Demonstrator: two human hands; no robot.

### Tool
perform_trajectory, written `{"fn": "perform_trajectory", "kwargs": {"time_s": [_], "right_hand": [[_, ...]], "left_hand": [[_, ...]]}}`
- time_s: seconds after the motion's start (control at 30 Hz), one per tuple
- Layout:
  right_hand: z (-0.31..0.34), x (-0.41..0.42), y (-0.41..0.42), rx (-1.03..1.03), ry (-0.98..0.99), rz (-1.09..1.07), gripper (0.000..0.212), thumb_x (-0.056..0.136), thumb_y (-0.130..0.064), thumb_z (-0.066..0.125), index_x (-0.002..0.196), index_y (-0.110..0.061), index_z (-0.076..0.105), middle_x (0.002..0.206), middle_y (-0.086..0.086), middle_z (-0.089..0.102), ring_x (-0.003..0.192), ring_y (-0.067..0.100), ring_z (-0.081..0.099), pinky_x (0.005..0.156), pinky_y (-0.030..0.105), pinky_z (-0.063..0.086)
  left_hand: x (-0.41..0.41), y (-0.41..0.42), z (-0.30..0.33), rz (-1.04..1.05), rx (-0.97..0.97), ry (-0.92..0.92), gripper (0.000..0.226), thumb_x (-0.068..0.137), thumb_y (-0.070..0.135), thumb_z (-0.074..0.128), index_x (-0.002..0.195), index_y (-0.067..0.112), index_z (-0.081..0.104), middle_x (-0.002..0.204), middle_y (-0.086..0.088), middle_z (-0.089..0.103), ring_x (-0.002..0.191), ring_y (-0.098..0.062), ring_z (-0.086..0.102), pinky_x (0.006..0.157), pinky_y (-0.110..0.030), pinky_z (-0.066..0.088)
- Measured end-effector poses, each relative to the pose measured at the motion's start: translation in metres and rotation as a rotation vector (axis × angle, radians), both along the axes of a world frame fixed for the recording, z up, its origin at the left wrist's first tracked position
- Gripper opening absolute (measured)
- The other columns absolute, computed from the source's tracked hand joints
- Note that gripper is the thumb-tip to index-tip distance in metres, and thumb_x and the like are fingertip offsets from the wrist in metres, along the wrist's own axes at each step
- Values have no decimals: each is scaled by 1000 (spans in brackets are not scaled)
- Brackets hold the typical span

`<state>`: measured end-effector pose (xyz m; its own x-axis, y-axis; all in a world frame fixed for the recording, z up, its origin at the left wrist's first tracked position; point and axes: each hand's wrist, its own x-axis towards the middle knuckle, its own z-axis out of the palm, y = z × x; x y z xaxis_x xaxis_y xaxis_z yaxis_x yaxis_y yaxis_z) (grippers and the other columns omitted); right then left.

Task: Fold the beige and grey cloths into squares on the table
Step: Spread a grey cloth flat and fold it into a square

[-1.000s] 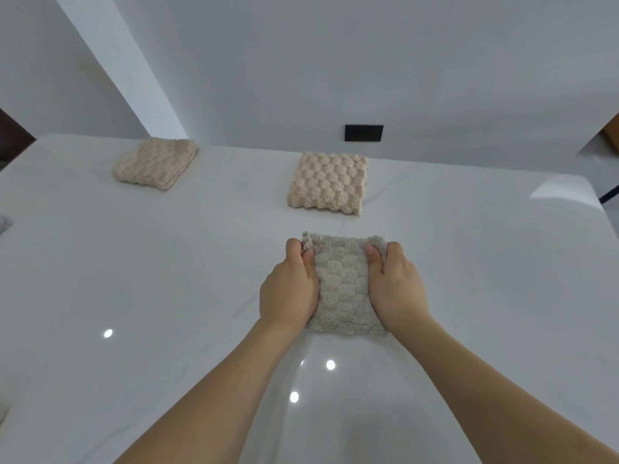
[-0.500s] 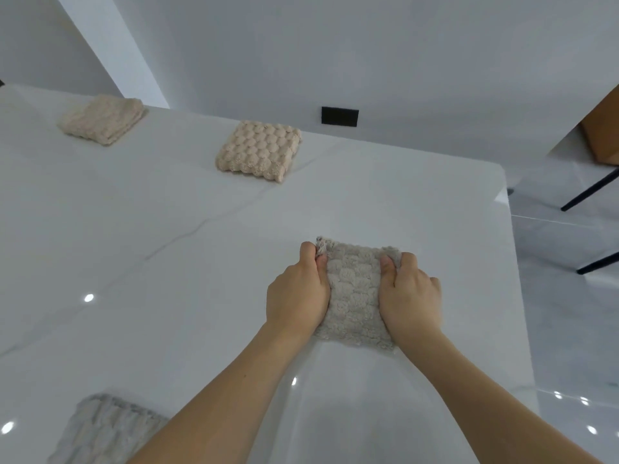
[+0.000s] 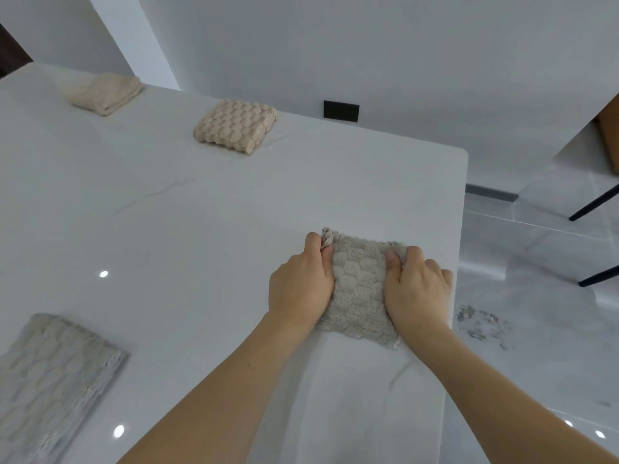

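White glossy table (image 3: 201, 229) w/ pale walls behind, tiled floor off the right edge. Grey cloth (image 3: 360, 286) lies folded small near the table's right edge, roughly square already; left hand (image 3: 299, 284) and right hand (image 3: 417, 289) flank it, each grip clenched on a side of the cloth, thumbs on top, pinching the far corners. Far side: beige cloth (image 3: 236, 125) folded square, and a second beige cloth (image 3: 105, 93) further left, folded but looser, more of a bundle. Bottom left: another grey cloth (image 3: 50, 380), flat & bigger, partly out of view; can't tell if it's fully folded. Judging by this, most of the job looks done: both beige ones folded, this grey one prob. just needs squaring up & letting go, the bottom-left one maybe 1 more fold.
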<state>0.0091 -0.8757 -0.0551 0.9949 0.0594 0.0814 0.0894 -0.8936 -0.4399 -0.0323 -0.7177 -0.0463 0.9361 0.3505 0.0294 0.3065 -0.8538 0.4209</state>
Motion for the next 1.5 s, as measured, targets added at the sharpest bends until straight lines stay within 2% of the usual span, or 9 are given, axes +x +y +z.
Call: {"fn": "perform_trajectory", "kwargs": {"time_s": [0.37,0.6,0.7,0.8,0.97,1.13,1.27,1.4,1.5], "right_hand": [[-6,26,-42,98,-35,13,26,102,-32,34,103,-9,46,71,1,51,80,25,45,86,36,24],[-8,47,-82,126,30,56,26,101,-33,35,88,-13,46,61,-11,40,87,19,36,86,32,18],[-9,55,-85,132,34,114,25,99,-34,36,86,-15,46,62,-10,44,88,18,35,83,29,15],[-15,61,-88,106,42,153,22,97,-33,38,83,-17,46,75,-7,49,89,16,29,86,32,18],[-14,80,-91,91,46,200,9,88,-28,48,93,-21,51,101,-4,41,96,17,27,95,36,22],[4,126,-81,250,20,598,28,90,-25,44,115,-18,57,114,-12,49,108,9,40,96,27,28],[14,158,-68,268,200,992,38,100,-30,38,134,-18,48,132,-10,50,120,0,43,99,8,28],[12,173,-63,190,256,1155,47,103,-38,31,145,-20,39,149,-7,40,136,5,33,112,21,24],[16,175,-70,222,327,1223,47,103,-36,30,150,-26,31,155,-14,28,141,-3,22,116,19,16]], "left_hand": [[31,-41,-4,14,73,-16,30,104,41,29,105,15,43,64,1,56,60,-27,57,54,-36,45],[51,-71,-6,104,163,-49,34,103,47,33,90,17,44,54,8,46,49,-16,48,44,-28,31],[50,-74,-7,179,121,-56,34,102,49,35,89,19,46,55,7,49,52,-15,52,49,-30,40],[49,-74,-13,202,120,-49,35,100,52,35,89,21,49,55,7,51,53,-14,54,52,-31,47],[50,-74,-19,250,127,-96,35,97,53,39,82,24,49,50,9,45,50,-12,52,49,-26,42],[49,-74,-19,255,136,-119,34,97,53,41,83,23,50,52,8,50,51,-11,52,48,-27,42],[50,-76,-14,319,140,-69,35,96,57,40,88,24,52,62,9,56,60,-12,55,54,-30,45],[47,-79,-1,428,123,-57,38,101,43,29,93,19,58,82,7,57,79,-17,56,65,-37,49],[40,-97,8,705,172,-243,35,99,25,31,104,12,63,103,-4,62,93,-26,56,82,-37,45]]}}
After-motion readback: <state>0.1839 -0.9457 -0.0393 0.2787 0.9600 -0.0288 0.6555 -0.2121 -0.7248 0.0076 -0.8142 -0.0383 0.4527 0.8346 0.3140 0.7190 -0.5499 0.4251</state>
